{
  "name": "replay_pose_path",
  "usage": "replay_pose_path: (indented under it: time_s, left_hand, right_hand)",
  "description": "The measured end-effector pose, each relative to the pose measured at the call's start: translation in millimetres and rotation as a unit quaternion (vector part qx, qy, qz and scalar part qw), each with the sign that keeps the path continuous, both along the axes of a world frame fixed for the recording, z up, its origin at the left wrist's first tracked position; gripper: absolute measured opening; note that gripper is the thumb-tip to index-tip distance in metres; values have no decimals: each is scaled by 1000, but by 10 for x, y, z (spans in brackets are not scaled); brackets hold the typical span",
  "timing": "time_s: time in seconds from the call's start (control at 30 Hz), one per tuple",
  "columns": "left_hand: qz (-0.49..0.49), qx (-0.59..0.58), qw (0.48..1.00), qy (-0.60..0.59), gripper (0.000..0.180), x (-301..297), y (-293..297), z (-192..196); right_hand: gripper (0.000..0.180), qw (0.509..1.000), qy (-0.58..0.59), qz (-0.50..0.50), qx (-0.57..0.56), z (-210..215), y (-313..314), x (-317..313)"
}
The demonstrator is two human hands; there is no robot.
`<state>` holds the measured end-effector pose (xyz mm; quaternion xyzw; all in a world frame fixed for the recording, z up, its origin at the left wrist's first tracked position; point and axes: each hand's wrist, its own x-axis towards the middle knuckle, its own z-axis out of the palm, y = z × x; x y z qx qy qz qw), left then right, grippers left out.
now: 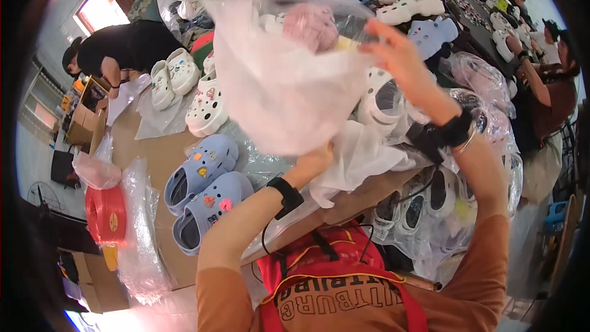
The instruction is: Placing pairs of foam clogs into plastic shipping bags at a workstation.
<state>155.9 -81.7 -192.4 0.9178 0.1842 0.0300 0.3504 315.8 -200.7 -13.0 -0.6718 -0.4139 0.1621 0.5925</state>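
A large clear plastic bag [289,80] is held up in front of me, its mouth spread toward the top. Through its film a pinkish item [310,26] shows; whether it is inside or behind the bag, I cannot tell. My left hand [314,163] grips the lower part of the bag, most of its fingers hidden by the plastic. Beside the bag's upper right edge, my right hand [402,55] is raised with its fingers apart, a little blurred. A pair of light blue clogs [209,187] with colourful charms rests left of my left wrist.
White clogs [206,107] with charms stand left of the bag, more white clogs [174,78] farther left. Bagged clogs [424,206] lie at the right. A red roll [104,214] and stacked clear bags [140,227] sit at the left edge. Several people work around the table.
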Motion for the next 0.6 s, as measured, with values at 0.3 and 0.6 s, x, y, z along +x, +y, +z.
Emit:
replay_pose_path:
  time_s: [0.3,0.6]
  left_hand:
    - [-43,-206,954,-216,44,152,34,318]
    - [-37,57,998,-15,45,-163,-78,187]
  right_hand:
    - [57,942,324,-16,87,-1262,-257,-642]
    - [57,934,344,-14,92,-1241,23,-739]
